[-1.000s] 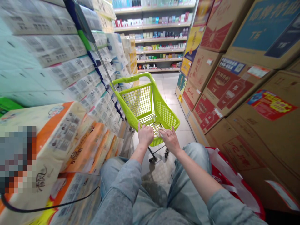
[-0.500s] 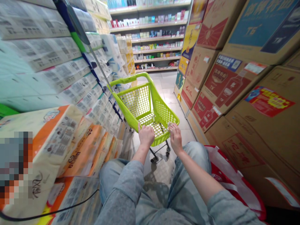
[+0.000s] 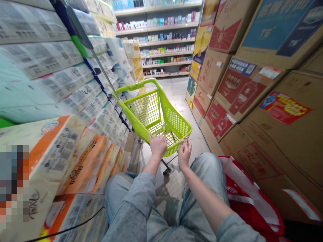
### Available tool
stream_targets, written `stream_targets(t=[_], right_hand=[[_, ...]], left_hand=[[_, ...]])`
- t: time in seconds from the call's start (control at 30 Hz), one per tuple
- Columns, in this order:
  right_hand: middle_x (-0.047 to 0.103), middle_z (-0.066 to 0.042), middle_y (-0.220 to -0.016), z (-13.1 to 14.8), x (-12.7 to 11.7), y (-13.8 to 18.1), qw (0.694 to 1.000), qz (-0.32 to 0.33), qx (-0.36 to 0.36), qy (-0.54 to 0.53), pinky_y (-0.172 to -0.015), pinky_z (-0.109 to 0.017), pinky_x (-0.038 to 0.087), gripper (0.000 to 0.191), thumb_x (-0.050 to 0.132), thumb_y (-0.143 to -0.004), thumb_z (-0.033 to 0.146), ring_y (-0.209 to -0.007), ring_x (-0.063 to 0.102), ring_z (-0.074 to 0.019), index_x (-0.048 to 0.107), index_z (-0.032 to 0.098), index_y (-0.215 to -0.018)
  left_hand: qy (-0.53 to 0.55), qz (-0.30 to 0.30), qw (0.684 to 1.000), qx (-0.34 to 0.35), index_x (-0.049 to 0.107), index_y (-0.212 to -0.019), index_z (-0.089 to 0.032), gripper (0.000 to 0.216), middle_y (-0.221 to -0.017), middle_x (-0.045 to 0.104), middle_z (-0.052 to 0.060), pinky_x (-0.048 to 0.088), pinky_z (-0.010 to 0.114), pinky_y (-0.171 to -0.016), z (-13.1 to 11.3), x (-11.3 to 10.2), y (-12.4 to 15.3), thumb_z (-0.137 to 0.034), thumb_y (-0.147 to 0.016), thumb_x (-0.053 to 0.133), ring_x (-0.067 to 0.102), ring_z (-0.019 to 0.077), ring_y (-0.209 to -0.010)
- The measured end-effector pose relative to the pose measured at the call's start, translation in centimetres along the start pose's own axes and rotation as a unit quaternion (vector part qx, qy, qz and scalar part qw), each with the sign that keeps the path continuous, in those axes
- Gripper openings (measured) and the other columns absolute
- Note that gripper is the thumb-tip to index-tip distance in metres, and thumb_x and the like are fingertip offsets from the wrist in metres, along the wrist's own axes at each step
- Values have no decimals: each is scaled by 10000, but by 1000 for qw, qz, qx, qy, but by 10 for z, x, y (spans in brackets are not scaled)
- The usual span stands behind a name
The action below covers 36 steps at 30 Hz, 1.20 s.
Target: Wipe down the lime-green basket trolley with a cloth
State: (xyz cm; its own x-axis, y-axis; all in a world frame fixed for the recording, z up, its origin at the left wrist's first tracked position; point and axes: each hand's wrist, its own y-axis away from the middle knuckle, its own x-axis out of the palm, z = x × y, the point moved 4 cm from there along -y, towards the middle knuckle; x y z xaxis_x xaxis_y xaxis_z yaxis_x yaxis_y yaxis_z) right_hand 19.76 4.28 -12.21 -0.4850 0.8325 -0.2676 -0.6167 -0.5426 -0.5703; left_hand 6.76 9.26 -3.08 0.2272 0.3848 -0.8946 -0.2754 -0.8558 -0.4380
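A lime-green shopping cart point(image 3: 174, 116) with a grid-like plastic basket stands in front of my knees, its near end facing me. My left hand point(image 3: 158, 145) is closed over the near left part of the basket rim. At the near right corner, my right hand point(image 3: 185, 153) has its fingers bent together around a small pale wad, perhaps a cloth or tissue. The fingers hide most of that wad, and it lies against or very close to the outside of the rim. The basket's slotted floor shows between the walls.
Stacked packs of paper tissue point(image 3: 83, 164) line the left side, with a long grey pole point(image 3: 102, 69) leaning there. Cardboard cartons point(image 3: 242, 90) rise on the right. Beside my right leg sits a red-and-white bag point(image 3: 248, 198). Stocked shelves point(image 3: 164, 42) close the far end.
My right hand has moved down and slightly left, from the top of the rim to the outer side of the near right corner. My left hand keeps its hold on the rim.
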Motion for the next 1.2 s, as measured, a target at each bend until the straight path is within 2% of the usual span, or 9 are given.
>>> stream_targets(t=[0.17, 0.33, 0.4, 0.47, 0.57, 0.7, 0.87, 1.0, 1.2], right_hand=[[474, -153, -1285, 32, -6, 38, 991, 112, 13, -73, -1027, -448, 394, 363, 361, -932, 303, -1224, 457, -248, 631, 170, -1135], [556, -144, -1195, 31, -29, 6, 996, 46, 42, -56, -996, -423, 406, 379, 335, -938, 304, -1158, 501, -224, 598, 170, -1177], [548, -133, -1231, 34, -29, -15, 998, 55, -11, -24, -1025, -432, 366, 371, 329, -937, 284, -1194, 463, -220, 598, 177, -1170], [577, -103, -1198, 38, -22, -31, 990, 111, -88, 20, -1058, -449, 312, 322, 361, -925, 267, -1197, 446, -219, 638, 195, -1072], [637, -64, -980, 38, -11, -44, 968, 172, -163, 83, -1080, -455, 257, 258, 404, -906, 250, -1055, 500, -212, 655, 209, -862], [578, -15, -667, 28, -8, -55, 954, 196, -195, 114, -1027, -390, 297, 328, 406, -898, 237, -762, 512, -175, 589, 215, -627], [549, -11, -561, 9, -16, -73, 951, 209, -196, 115, -804, -299, 367, 416, 400, -892, 251, -651, 493, -154, 571, 205, -515], [602, -18, -541, -5, -21, -89, 954, 217, -181, 99, -774, -288, 352, 436, 396, -873, 235, -640, 525, -151, 607, 203, -493], [623, -21, -530, -24, -20, -113, 938, 282, -176, 102, -724, -276, 355, 439, 392, -851, 233, -604, 529, -142, 616, 202, -475]], left_hand=[[-2, 12, 1000, 14, 632, -751, -184, 386, -786, 687, 89, 204, 485, -1073, 1, 1, -4, -269, -923, 298, 557, 239, -892], [-11, 13, 1000, 20, 633, -740, -181, 399, -772, 687, 84, 200, 477, -1081, 1, 0, -4, -263, -927, 290, 561, 236, -875], [-6, 13, 1000, 17, 637, -744, -180, 401, -772, 683, 87, 190, 475, -1087, -1, -1, -3, -267, -927, 290, 563, 236, -878], [0, 10, 1000, 12, 639, -749, -175, 406, -770, 678, 90, 180, 471, -1093, -4, -1, -2, -269, -928, 287, 564, 234, -869], [1, 0, 1000, 7, 635, -748, -172, 400, -756, 674, 87, 184, 470, -1089, -10, -1, 1, -269, -930, 291, 563, 232, -854], [6, -3, 1000, 20, 620, -749, -186, 340, -747, 663, 71, 214, 476, -1065, -21, -1, 7, -260, -918, 335, 557, 228, -850], [38, -2, 995, 90, 602, -788, -189, 299, -794, 650, 63, 232, 454, -1054, -35, -4, 18, -284, -924, 354, 547, 218, -867], [58, 26, 983, 175, 583, -850, -188, 278, -850, 637, 66, 306, 417, -980, -41, -6, 23, -335, -929, 360, 537, 213, -883], [56, 61, 964, 255, 580, -927, -201, 313, -906, 616, 55, 338, 358, -918, -15, -12, 10, -419, -937, 355, 528, 198, -924]])
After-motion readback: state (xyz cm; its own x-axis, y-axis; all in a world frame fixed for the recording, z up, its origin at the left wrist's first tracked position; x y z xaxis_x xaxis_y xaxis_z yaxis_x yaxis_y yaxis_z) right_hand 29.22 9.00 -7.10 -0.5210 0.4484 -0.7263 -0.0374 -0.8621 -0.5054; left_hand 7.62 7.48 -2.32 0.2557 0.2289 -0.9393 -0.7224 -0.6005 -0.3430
